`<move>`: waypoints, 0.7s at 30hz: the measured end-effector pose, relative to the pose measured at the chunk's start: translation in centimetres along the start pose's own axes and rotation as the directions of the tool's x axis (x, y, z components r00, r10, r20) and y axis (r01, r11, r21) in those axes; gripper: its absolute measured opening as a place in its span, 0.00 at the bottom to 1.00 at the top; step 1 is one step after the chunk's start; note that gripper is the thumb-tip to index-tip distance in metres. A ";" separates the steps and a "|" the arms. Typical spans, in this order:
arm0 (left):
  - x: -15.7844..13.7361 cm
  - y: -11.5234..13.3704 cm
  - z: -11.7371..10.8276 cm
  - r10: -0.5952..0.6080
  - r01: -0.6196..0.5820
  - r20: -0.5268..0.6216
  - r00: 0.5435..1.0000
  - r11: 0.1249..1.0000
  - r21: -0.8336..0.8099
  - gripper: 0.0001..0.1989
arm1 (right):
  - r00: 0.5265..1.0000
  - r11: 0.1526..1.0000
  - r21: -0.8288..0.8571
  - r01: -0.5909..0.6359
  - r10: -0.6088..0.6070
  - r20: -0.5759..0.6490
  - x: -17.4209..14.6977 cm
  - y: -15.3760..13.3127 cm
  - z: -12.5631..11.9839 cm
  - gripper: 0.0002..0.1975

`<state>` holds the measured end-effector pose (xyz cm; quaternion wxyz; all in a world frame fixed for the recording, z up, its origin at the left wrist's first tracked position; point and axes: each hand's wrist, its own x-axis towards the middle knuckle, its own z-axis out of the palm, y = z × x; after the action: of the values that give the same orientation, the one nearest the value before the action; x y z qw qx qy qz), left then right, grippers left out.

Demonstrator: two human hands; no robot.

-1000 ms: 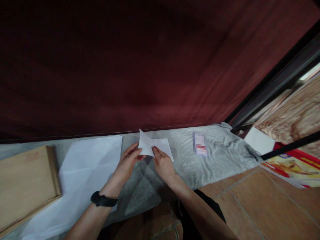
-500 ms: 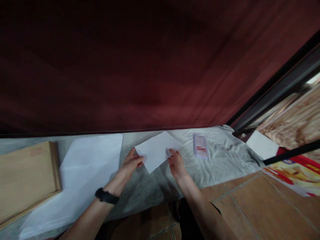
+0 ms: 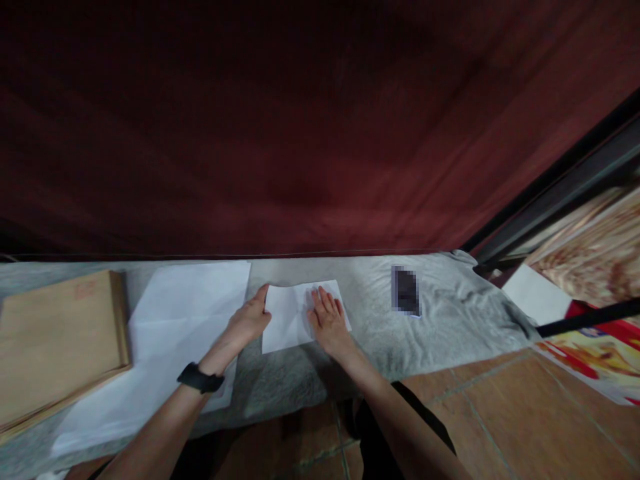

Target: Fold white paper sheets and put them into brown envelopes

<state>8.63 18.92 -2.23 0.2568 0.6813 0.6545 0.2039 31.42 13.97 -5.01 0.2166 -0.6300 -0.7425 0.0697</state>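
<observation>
A small white sheet of paper (image 3: 287,317) lies on the grey cloth (image 3: 370,347) in front of me. My left hand (image 3: 251,319), with a black band on the wrist, grips the sheet at its left edge, index finger by the upper corner and thumb lower down; part of the fingers is hidden. Flat on the right half of the sheet rests my right hand (image 3: 330,327), fingers stretched out and a little spread. Larger white sheets (image 3: 185,300) lie left of my left hand, partly under my forearm.
A stack of brown envelopes (image 3: 60,340) sits at the far left on the larger sheets. A blurred-out dark rectangular item (image 3: 406,291) lies to the right. Dark red fabric (image 3: 320,133) hangs behind the cloth. Beyond a black bar stands a red and yellow box (image 3: 600,360) by the tiled floor.
The small sheet has come down from a raised, tilted position and turned to lie flatter. My right hand has gone from pinching its edge to pressing flat on it.
</observation>
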 end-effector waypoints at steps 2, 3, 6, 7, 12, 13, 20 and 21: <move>-0.2 0.5 -0.1 -0.030 0.028 0.018 0.999 0.991 0.130 0.36 | 0.996 0.993 -0.093 0.079 -0.074 0.054 -0.6 -1.2 0.2 0.25; -0.5 0.9 0.1 -0.026 0.029 -0.019 0.999 0.984 0.177 0.35 | 0.994 0.989 -0.115 0.094 -0.087 0.062 -0.7 -1.5 0.3 0.25; -1.6 2.8 1.8 0.150 -0.088 -0.212 0.966 0.957 0.277 0.31 | 0.996 0.990 -0.120 0.079 -0.072 0.060 -0.6 -1.7 0.1 0.25; -2.0 3.4 2.7 0.257 -0.191 -0.219 0.941 0.940 0.282 0.30 | 0.996 0.991 -0.116 0.070 -0.063 0.065 -0.5 -1.7 0.0 0.25; -3.3 5.4 7.2 0.434 -0.415 -0.019 0.901 0.872 0.260 0.29 | 0.987 0.985 -0.152 0.088 -0.066 0.144 0.2 -1.7 -0.3 0.28; -3.3 5.4 7.6 0.424 -0.404 -0.015 0.905 0.873 0.275 0.30 | 0.985 0.981 -0.165 0.098 -0.073 0.154 0.3 -1.6 -0.4 0.28; -2.9 4.8 7.7 0.413 -0.360 -0.071 0.908 0.856 0.372 0.32 | 0.993 0.976 -0.202 0.087 -0.070 0.090 0.8 -0.8 0.1 0.26; -2.9 4.7 7.7 0.402 -0.346 -0.076 0.913 0.857 0.381 0.32 | 0.995 0.976 -0.202 0.079 -0.064 0.078 0.8 -0.6 0.2 0.26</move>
<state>16.92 15.32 -5.19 0.0323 0.8131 0.5531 0.1785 30.66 14.69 -4.78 0.1265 -0.6190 -0.7751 0.0072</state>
